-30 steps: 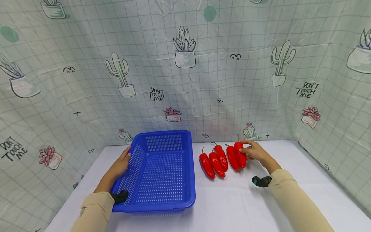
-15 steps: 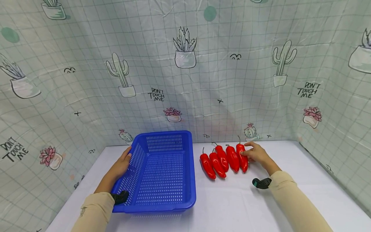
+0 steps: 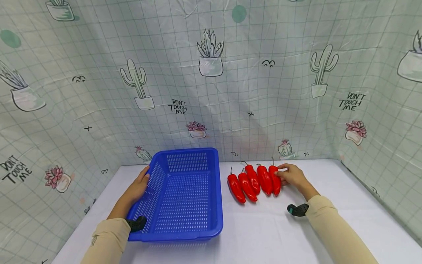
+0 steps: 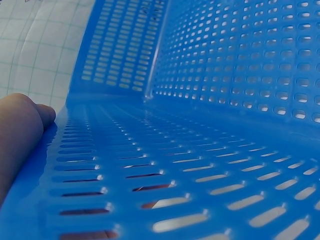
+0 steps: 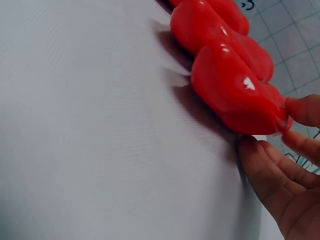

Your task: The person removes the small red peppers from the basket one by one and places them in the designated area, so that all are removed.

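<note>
My left hand [image 3: 137,187] grips the left rim of a blue perforated plastic basket [image 3: 215,190]. The left wrist view shows the thumb over the rim of the basket [image 4: 115,95], with the other fingers mostly hidden behind the slotted wall. On the white table, my right hand [image 3: 291,176] pinches the stem end of the rightmost red chili pepper [image 3: 275,183]. Up close in the right wrist view, fingers of the right hand [image 5: 285,175] lie on both sides of that pepper [image 5: 235,92], which rests on the cloth beside its neighbour.
Several more red peppers [image 3: 252,179] lie in a slanted row between the basket and my right hand, stems pointing away. White cloth [image 3: 260,231] covers the table. A cactus-print curtain [image 3: 230,102] rises behind and along both sides.
The rightmost pepper, in my right hand, first shifted right and slightly nearer, then slid slightly back toward its neighbour. My left hand and the basket have stayed in place.
</note>
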Available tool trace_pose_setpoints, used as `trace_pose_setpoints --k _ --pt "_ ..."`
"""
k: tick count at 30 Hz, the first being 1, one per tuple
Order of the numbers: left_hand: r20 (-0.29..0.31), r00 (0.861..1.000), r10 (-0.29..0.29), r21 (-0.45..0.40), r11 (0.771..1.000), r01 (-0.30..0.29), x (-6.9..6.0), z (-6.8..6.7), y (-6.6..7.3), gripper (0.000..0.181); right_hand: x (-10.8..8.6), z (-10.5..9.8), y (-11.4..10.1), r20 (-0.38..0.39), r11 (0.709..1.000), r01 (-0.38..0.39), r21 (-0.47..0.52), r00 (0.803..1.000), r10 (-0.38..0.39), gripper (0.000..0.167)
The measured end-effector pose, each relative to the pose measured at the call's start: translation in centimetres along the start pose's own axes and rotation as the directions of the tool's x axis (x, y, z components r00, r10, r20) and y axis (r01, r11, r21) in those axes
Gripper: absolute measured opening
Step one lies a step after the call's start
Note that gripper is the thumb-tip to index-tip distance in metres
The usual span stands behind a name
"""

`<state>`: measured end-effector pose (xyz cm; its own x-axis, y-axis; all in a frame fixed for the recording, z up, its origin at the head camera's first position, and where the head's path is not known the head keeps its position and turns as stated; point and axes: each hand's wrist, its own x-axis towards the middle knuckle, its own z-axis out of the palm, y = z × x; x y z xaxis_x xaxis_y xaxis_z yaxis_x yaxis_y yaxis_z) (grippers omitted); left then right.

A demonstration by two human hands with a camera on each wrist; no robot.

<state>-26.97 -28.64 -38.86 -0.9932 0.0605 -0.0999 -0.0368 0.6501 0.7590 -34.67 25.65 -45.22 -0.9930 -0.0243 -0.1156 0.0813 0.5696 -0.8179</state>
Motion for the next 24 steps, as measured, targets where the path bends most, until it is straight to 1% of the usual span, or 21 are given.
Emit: trace_pose_setpoints --k 8,11,16,19,22,24 --pt "0.005 1.0 -0.007 0.008 1.0 0.007 0.1 0.1 0.2 0.053 -0.4 -0.1 0.6 -0.082 1.0 0.006 -0.006 0.997 -0.006 0.036" --pt "0.008 1.0 -0.01 0.007 1.0 0.01 0.1 0.2 0.3 0.054 -0.6 -0.2 1.0 -0.09 1.0 0.017 -0.01 0.996 -0.018 0.035" --pt "0.013 1.0 -0.013 0.003 1.0 0.013 0.2 0.3 0.5 0.053 -1.2 -0.4 1.3 -0.095 0.999 0.019 0.029 0.995 -0.016 0.037" --pt "0.014 1.0 -0.015 0.0 1.0 0.015 0.2 0.3 0.6 0.053 -1.5 -0.5 1.3 -0.092 0.999 0.017 0.029 0.996 -0.015 0.037" --pt "0.017 1.0 -0.018 0.008 1.0 0.018 0.4 0.3 0.6 0.053 -1.7 -0.9 1.4 -0.083 1.0 0.006 0.017 0.997 -0.005 0.037" --pt "0.013 1.0 -0.021 0.031 0.999 0.02 0.5 0.3 0.6 0.053 -1.8 -1.1 1.5 -0.077 1.0 -0.001 0.017 0.997 0.003 0.037"
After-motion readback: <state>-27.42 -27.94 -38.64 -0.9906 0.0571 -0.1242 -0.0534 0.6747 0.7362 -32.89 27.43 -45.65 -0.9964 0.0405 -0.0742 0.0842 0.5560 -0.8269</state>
